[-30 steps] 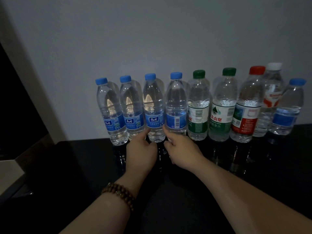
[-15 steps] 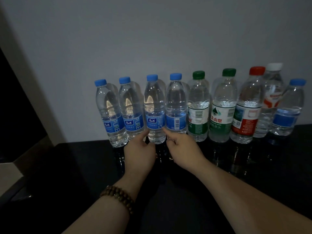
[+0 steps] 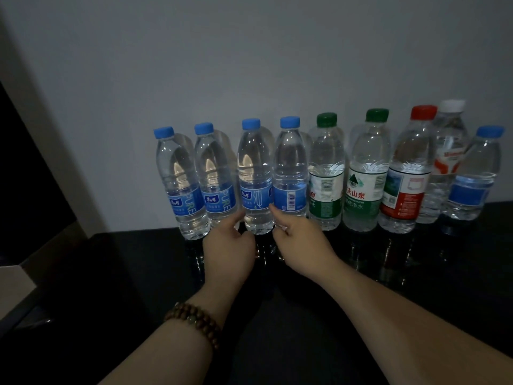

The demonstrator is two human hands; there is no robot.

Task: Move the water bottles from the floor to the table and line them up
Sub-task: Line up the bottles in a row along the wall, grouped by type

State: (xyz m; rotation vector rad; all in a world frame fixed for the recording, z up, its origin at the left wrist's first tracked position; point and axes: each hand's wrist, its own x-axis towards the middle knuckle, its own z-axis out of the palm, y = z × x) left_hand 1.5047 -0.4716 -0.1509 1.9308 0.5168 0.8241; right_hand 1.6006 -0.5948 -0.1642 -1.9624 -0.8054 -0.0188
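Several water bottles stand upright in a row along the back of the black table, against the wall. From the left, the third blue-capped bottle and the fourth blue-capped bottle are the ones being handled. My left hand grips the third bottle low down, thumb on its left side, and hides the base of the second bottle. My right hand curls round the base of the fourth. Further right stand two green-capped bottles, a red-capped bottle, a white-capped one set slightly behind, and a small blue-capped one.
A grey wall rises directly behind the row. The leftmost bottle stands near the table's left end. A dark panel and a pale surface lie to the left. A beaded bracelet is on my left wrist.
The third blue-capped bottle has shifted slightly right and turned, so its label shows a different face. Both hands have stayed at the bottle bases.
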